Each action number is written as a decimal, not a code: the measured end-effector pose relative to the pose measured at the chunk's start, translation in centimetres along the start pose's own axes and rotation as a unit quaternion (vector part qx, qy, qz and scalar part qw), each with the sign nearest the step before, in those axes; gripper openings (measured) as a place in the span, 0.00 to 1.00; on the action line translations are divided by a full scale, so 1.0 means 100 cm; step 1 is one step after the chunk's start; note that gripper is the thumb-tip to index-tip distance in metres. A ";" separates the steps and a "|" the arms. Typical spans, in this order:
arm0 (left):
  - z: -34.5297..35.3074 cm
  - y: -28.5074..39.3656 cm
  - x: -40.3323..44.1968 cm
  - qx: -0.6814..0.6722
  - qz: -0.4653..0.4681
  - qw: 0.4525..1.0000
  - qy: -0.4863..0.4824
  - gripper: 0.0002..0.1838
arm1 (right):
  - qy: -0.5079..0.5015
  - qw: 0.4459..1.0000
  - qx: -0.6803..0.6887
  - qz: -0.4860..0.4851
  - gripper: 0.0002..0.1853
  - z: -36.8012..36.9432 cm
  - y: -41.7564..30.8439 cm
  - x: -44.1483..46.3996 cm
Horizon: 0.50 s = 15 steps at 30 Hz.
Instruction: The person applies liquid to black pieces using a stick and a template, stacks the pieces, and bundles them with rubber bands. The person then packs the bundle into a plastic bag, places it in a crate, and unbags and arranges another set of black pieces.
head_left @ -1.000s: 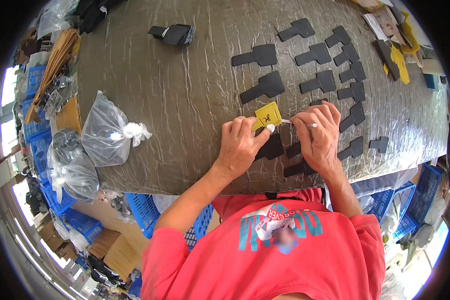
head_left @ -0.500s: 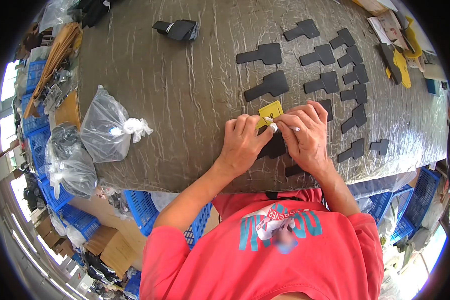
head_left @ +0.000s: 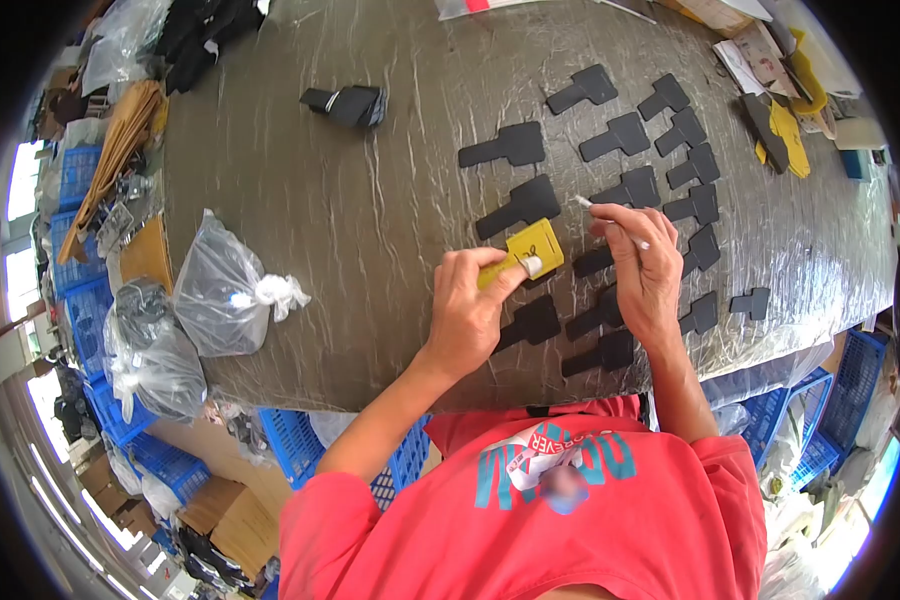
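My left hand [head_left: 467, 305] pinches a yellow card [head_left: 536, 246] with dark handwriting on it; something white covers a fingertip. To its right, my right hand [head_left: 647, 265] holds a thin white pen [head_left: 618, 228], its tip pointing up and left, apart from the card. Around both hands lie several black paddle-shaped pieces, such as a large one [head_left: 518, 205] just above the card and another [head_left: 530, 322] below it. Some pieces are partly hidden behind my right hand.
A tied clear bag [head_left: 220, 290] sits at the table's left edge. A banded black bundle [head_left: 348, 105] lies at the upper left, papers and yellow scraps [head_left: 790, 135] at the upper right. Blue crates [head_left: 290, 440] stand below the table edge.
My right hand has moved right, away from the card, and the pen now shows fully. The card is less covered. The whole view has shifted slightly, with table items appearing lower.
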<state>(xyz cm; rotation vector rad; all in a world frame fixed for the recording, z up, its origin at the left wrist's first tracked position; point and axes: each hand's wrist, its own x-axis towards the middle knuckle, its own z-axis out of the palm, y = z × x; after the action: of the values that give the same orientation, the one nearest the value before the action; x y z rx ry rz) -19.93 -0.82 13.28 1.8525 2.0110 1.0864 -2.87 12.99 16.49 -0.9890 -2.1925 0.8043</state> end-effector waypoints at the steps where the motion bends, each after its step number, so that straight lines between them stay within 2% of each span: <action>1: -0.001 0.000 0.007 -0.016 -0.006 1.000 0.016 0.19 | 0.005 1.000 -0.017 0.000 0.08 0.001 0.003 0.003; 5: 0.009 -0.019 0.040 0.037 0.023 0.999 0.009 0.20 | -0.017 0.995 -0.084 -0.058 0.10 0.011 0.019 0.011; 10: 0.021 -0.034 0.042 0.098 0.059 0.993 -0.036 0.17 | -0.027 0.993 -0.100 -0.053 0.17 0.030 0.024 0.013; 15: 0.023 -0.031 0.041 0.111 0.057 0.992 -0.035 0.17 | -0.021 0.994 -0.098 -0.054 0.16 0.038 0.028 0.013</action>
<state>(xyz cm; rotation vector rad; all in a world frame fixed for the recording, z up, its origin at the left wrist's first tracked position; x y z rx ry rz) -21.80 3.99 11.04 2.1052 2.0821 0.8391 -5.12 14.53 12.34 -0.9430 -2.3736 0.5735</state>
